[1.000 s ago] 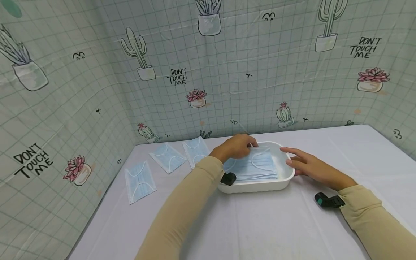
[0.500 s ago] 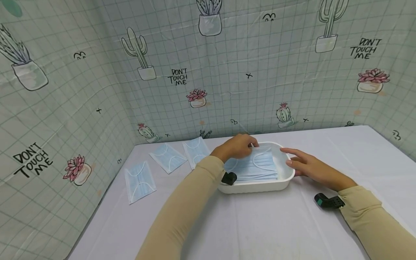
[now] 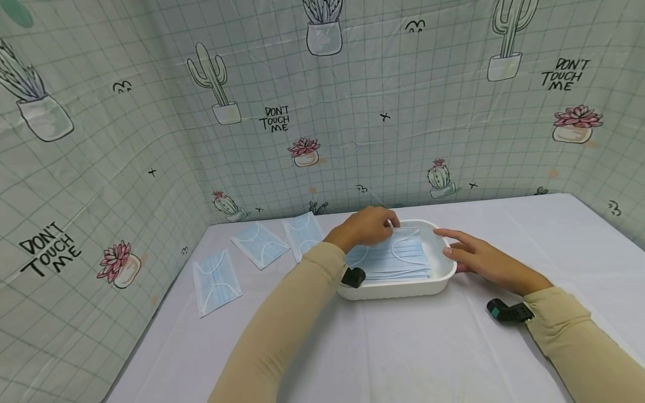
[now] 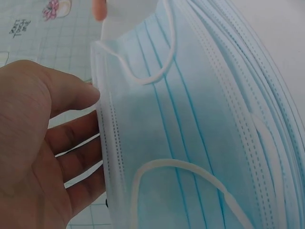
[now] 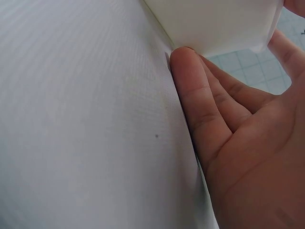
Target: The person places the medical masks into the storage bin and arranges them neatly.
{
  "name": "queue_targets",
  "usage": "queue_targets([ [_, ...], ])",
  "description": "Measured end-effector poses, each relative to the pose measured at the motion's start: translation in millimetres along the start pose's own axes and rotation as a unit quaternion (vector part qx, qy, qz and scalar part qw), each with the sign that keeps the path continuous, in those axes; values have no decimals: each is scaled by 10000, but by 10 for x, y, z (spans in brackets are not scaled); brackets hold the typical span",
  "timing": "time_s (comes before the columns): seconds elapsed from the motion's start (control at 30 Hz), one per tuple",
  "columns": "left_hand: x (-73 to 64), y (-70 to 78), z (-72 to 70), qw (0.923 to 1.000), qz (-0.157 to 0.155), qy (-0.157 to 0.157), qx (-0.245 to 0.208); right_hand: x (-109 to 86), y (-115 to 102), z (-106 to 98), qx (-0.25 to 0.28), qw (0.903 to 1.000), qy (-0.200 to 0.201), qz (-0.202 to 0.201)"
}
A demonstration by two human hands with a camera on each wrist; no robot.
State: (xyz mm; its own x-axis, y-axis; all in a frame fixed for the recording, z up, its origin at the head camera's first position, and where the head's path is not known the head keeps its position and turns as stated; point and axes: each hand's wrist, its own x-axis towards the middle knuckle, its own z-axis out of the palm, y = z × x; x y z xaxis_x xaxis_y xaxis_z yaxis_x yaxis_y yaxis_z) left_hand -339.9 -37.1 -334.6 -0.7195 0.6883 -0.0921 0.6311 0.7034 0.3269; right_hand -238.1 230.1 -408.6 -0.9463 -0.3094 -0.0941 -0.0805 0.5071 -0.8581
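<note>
A stack of blue pleated face masks (image 3: 405, 257) with white ear loops lies in a white plastic tray (image 3: 398, 290). My left hand (image 3: 367, 226) reaches over the tray's left part and pinches the far edge of the top face mask (image 4: 143, 114). In the left wrist view the thumb lies on that edge, with the other fingers partly hidden behind it. At the tray's right end, my right hand (image 3: 478, 258) steadies the rim and outer wall with fairly straight fingers. The right wrist view shows its fingertips low against the tray wall (image 5: 219, 24).
Three single face masks lie apart from the tray: one near the left edge (image 3: 216, 282), one behind it (image 3: 261, 244), and one partly behind my left arm (image 3: 304, 234). A white cloth (image 3: 403, 347) covers the table. Patterned fabric (image 3: 353, 112) hangs behind and at both sides.
</note>
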Motion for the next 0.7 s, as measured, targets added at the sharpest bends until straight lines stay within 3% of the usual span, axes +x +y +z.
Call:
queue_targets([
  [0.33,-38,-13,-27,9999,-4,1,-114,-6,2,-23,13,10000,-23,67],
  [0.7,-81,-46,-14,9986,-236,-462,-109,22,4,-37,-50,10000,-27,42],
])
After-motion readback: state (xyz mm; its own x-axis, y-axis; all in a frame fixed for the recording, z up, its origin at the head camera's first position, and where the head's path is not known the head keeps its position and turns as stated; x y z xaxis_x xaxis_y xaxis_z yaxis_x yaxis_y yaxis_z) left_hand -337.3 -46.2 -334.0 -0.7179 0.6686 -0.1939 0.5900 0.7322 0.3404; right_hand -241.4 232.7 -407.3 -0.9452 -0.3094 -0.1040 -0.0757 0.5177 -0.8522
